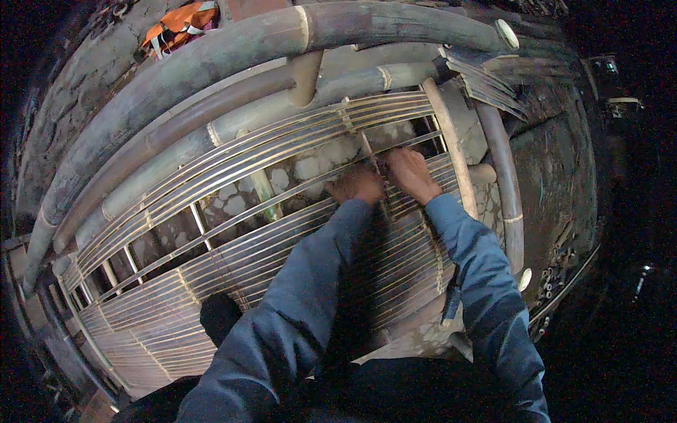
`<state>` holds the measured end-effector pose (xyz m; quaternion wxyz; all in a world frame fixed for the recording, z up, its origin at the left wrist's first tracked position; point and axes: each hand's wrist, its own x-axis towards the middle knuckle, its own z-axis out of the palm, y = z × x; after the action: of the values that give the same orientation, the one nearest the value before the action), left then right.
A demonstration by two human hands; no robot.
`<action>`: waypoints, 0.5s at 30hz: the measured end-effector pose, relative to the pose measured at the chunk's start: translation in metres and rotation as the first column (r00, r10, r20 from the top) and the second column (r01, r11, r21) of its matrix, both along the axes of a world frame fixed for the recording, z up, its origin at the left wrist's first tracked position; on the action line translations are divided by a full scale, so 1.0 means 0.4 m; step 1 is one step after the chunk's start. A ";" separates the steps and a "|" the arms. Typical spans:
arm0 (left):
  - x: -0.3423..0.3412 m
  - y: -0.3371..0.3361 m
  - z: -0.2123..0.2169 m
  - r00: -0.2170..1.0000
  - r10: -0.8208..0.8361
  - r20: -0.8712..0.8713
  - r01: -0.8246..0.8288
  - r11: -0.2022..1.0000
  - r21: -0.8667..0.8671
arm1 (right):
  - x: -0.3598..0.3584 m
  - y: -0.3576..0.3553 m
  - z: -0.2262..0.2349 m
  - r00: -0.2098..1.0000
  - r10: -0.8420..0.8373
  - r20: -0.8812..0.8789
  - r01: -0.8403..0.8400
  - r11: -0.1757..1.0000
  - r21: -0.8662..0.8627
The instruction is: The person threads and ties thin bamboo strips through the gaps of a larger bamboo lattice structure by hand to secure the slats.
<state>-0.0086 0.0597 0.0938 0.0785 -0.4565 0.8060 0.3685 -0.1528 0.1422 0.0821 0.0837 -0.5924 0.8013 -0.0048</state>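
Note:
My two hands are over a bamboo slat frame [282, 243], where thin split slats run lengthwise with gaps between some of them. My left hand [358, 185] is at a loose-looking slat [247, 218] that crosses the open gap; its fingers are blurred and partly in shadow. Just right of it, my right hand [411, 173] has its fingers curled in at the same slat line, and what they hold is hidden. A narrow crosspiece [368, 146] runs between the two hands.
Thick bamboo poles [240, 42] curve along the far side. A pale end bar [451, 144] closes the frame at right, with a bundle of split bamboo strips [486, 84] beyond it. An orange cloth or bag [182, 27] lies at the far left. Stony ground [307, 168] shows through the gap.

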 end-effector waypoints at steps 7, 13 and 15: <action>0.048 0.028 -0.049 0.910 0.139 -0.391 -0.157 0.988 -0.013 | -0.017 0.045 0.115 0.886 -0.399 0.234 0.404 0.914 0.029; 0.104 0.015 -0.051 0.696 0.092 -0.712 -0.104 0.994 0.027 | 0.056 0.078 0.176 -0.314 -0.400 0.861 0.407 0.762 0.503; 0.100 0.003 -0.036 0.714 0.047 -0.699 -0.074 0.997 -0.008 | 0.100 0.048 0.184 -0.110 -0.495 0.862 0.453 0.747 0.487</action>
<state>0.0315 0.0611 0.0792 -0.2511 -0.3113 0.7672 0.5015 -0.1126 0.1615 0.1558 0.5883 -0.1061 0.6902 -0.4077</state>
